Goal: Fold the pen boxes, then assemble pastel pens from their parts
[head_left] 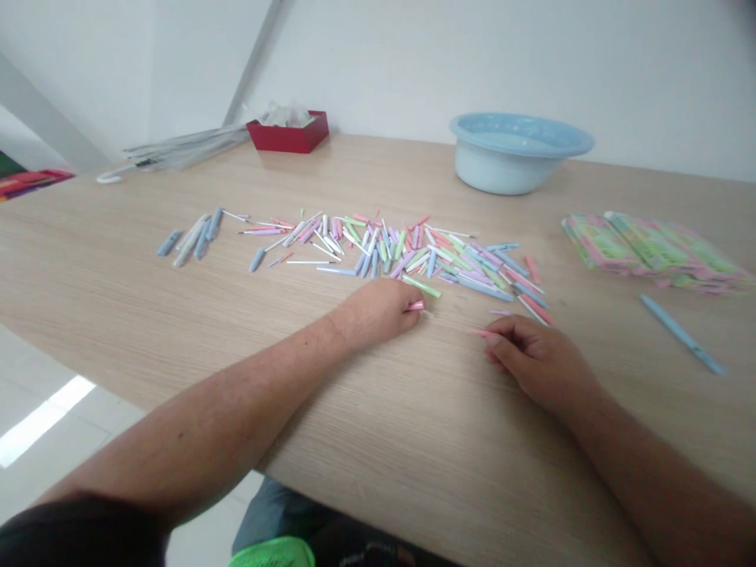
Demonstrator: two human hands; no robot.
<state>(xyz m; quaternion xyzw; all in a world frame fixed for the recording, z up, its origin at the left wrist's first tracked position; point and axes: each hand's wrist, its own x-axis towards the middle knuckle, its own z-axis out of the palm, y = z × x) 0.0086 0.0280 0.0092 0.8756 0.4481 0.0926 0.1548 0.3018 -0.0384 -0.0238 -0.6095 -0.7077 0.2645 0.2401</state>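
My left hand (387,311) is closed around a pink pen barrel (416,305), whose end pokes out between thumb and fingers. Just beyond that hand lies a green pen barrel (422,286). To the right, my right hand (528,354) pinches a thin pink pen part (479,332) that points left toward the other hand; the two parts are apart. Behind both hands spreads a heap of pastel pen parts (407,252): caps, barrels and thin white refills in blue, pink, purple and green. A small purple piece (501,313) rests by my right fingers.
A whole-looking blue pen (682,335) lies at the right, below stacked green-and-pink packets (650,248). At the back stand a light blue basin (508,161) and a red box (289,138) holding clear plastic. A wrapped umbrella (183,150) lies left. Several caps (201,236) sit apart.
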